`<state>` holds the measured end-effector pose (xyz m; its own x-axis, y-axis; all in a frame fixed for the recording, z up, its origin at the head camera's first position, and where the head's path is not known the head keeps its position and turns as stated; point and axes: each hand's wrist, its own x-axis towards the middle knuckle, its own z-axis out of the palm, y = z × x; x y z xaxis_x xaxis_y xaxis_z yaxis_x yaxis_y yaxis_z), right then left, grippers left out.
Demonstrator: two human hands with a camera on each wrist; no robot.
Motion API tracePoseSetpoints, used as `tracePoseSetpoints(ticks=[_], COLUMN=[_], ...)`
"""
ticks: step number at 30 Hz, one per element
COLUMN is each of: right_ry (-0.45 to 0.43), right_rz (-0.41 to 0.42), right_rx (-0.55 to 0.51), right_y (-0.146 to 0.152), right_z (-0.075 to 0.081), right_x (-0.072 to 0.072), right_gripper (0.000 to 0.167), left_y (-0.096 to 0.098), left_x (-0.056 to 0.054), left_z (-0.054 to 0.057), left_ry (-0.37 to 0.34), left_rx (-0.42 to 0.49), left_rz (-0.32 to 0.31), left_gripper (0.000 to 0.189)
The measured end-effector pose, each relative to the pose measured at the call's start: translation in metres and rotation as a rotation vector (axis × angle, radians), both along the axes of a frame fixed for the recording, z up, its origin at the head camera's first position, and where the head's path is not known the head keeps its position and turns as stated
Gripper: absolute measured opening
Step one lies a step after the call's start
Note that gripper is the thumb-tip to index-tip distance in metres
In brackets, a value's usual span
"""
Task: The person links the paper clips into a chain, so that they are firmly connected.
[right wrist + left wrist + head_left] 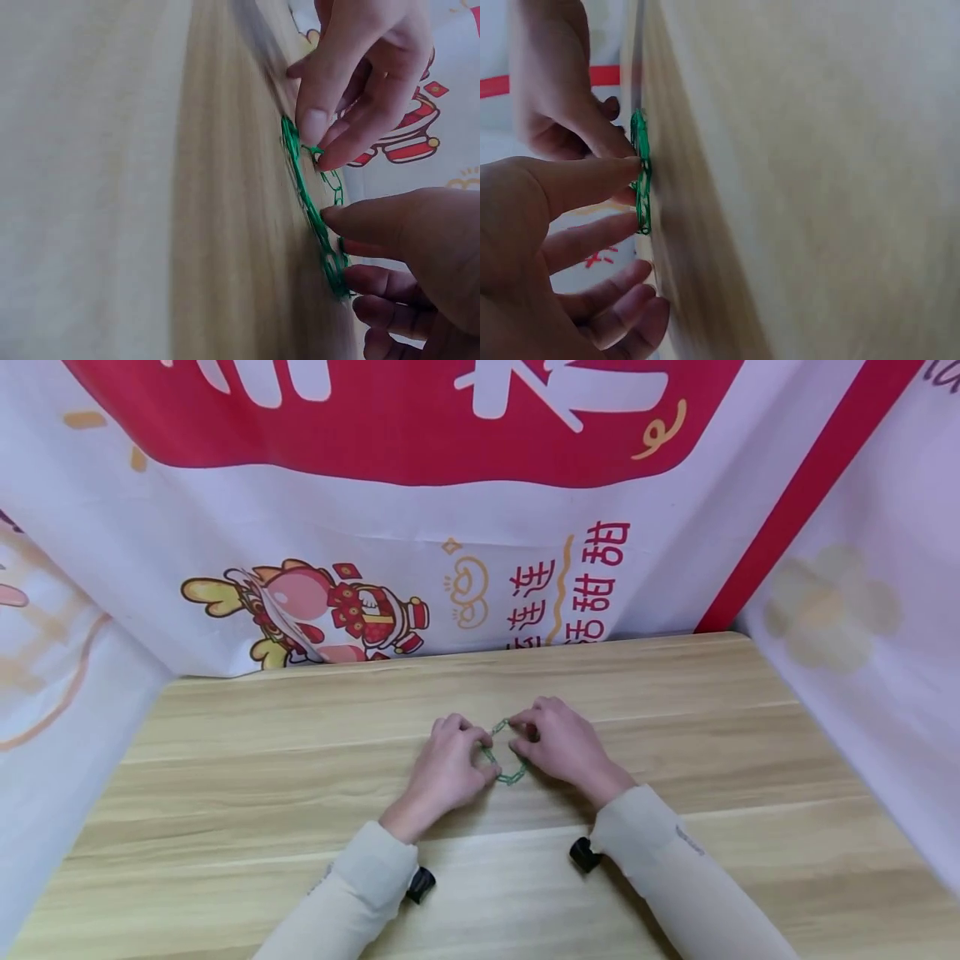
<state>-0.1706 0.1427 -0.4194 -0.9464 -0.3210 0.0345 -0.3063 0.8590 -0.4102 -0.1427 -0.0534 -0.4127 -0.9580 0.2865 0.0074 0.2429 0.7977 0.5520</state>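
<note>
A green paper clip chain lies on the wooden table, curved into a rough ring between the two hands. On its left side, the left hand holds a stretch of it between thumb and index finger, the other fingers loosely bent. From the right, the right hand has its index fingertip at the chain's far end and its thumb at the near right side. Seen from the right wrist, the chain runs low along the tabletop, with both hands' thumbs and index fingers on it.
The pale wooden table meets a printed cloth backdrop along its far edge. Cloth walls also rise at left and right. Small black devices sit below both sleeve cuffs.
</note>
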Motion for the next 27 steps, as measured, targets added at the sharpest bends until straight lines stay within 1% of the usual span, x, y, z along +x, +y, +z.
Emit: tracePoseSetpoints(ticks=[2, 4, 8, 11, 14, 17, 20, 24, 27], right_ry=[-0.007, -0.008, 0.012, 0.033, 0.019, -0.018, -0.052, -0.076, -0.086], right_rz=[-0.011, -0.022, -0.043, -0.045, -0.065, -0.09, -0.089, -0.077, -0.077], right_rx=[0.005, -0.014, -0.059, -0.046, -0.01, 0.011, 0.016, 0.016, 0.011], right_y=[-0.001, 0.0, 0.003, 0.005, 0.007, 0.01, 0.013, 0.015, 0.016], right_z=[0.0, 0.001, 0.004, 0.004, 0.003, 0.002, 0.005, 0.008, 0.009], right_x=[-0.002, -0.002, 0.002, 0.003, 0.003, 0.002, 0.001, -0.001, 0.0], right_gripper=[0.038, 0.038, 0.029, 0.019, 0.015, 0.018, 0.024, 0.027, 0.028], left_y=[-0.001, -0.002, -0.003, -0.004, -0.005, -0.006, -0.008, -0.01, -0.011], left_x=[-0.001, -0.002, -0.004, -0.006, -0.008, -0.009, -0.01, -0.01, -0.009], left_z=[0.0, 0.0, 0.001, 0.002, 0.002, 0.002, 0.003, 0.005, 0.005], left_ry=[-0.015, -0.042, -0.08, -0.071, -0.047, -0.036, -0.046, -0.067, -0.079], left_rx=[-0.008, 0.0, 0.047, 0.061, 0.028, -0.016, -0.029, -0.014, 0.012], left_rz=[0.018, 0.026, 0.037, 0.048, 0.058, 0.075, 0.098, 0.11, 0.112], left_gripper=[0.036, 0.04, 0.043, 0.037, 0.034, 0.036, 0.039, 0.039, 0.038])
